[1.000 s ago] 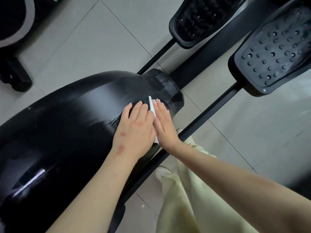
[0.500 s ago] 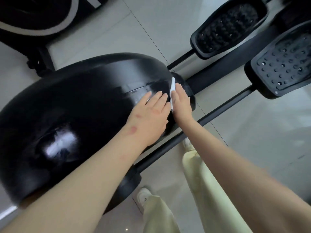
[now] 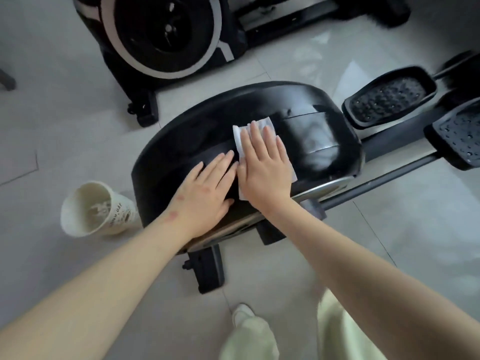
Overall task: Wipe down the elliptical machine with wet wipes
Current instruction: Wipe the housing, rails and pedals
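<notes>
The right hand (image 3: 262, 165) presses a white wipe (image 3: 267, 123) flat on top of the elliptical's black cover (image 3: 314, 141), fingers straight and slightly spread. The left hand (image 3: 207, 189) lies flat on the cover just beside it, fingers straight and close together, tips near the wipe's edge. Two pedals (image 3: 389, 96) sit right of the cover. A paper cup (image 3: 96, 207) is on the floor (image 3: 65, 131), just beside the cover's left end.

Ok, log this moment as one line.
phase: wiping | right hand: flat, pressing wet wipe onto flywheel housing | left hand: flat on housing beside wipe | paper cup: on floor
</notes>
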